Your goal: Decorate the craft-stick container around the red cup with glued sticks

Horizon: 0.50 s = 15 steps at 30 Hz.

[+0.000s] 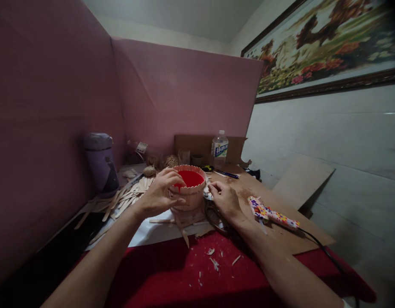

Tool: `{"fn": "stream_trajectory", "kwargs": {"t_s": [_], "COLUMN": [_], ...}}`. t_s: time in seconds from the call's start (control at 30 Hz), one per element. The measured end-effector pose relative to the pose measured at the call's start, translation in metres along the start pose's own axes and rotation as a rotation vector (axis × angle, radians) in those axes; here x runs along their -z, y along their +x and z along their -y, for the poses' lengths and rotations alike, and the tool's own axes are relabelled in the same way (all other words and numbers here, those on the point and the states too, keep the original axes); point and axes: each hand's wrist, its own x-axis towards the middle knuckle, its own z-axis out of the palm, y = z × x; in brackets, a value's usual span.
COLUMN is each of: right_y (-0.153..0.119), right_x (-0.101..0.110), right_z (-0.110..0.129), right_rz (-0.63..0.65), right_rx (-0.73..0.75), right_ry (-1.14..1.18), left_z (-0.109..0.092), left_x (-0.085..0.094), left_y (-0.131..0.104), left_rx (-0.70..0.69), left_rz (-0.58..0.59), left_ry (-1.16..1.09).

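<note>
A round basket (188,202) of pale wooden sticks with a scalloped rim and a red inside stands near the middle of the table. My left hand (163,192) is at its left side, thumb low on the wall and fingers over the rim, holding it. At the basket's right side is my right hand (225,197), its fingers pinched together by the rim; what they hold is too small to make out. Dark-handled scissors (213,218) lie beneath that hand. Loose sticks (183,231) lie crossed in front of the basket.
Many wooden sticks (133,194) lie at the left, near a purple flask (102,164). Twine balls (171,161) and a clear bottle (219,149) stand behind. A flowered glue gun (272,214) with a black cord rests on cardboard at the right. Scraps dot the red cloth (172,273).
</note>
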Motion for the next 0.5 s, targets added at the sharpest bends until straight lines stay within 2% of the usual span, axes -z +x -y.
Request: {"fn": "stream_trajectory", "kwargs": {"t_s": [0.23,0.5], "right_y": [-0.0011,-0.0018], "right_x": [-0.0016,-0.0035], "right_z": [0.0014,0.0004], "right_rz": [0.029,0.047], "right_rx": [0.02,0.027], "right_ry": [-0.088,-0.123], "left_z": [0.0033,0.0036], "left_x": [0.0005,0.005], "left_y": [-0.0033,-0.0006], "left_rx": [0.049,0.095], "left_rz": [0.075,0.071], "left_ry": [0.083,-0.011]}}
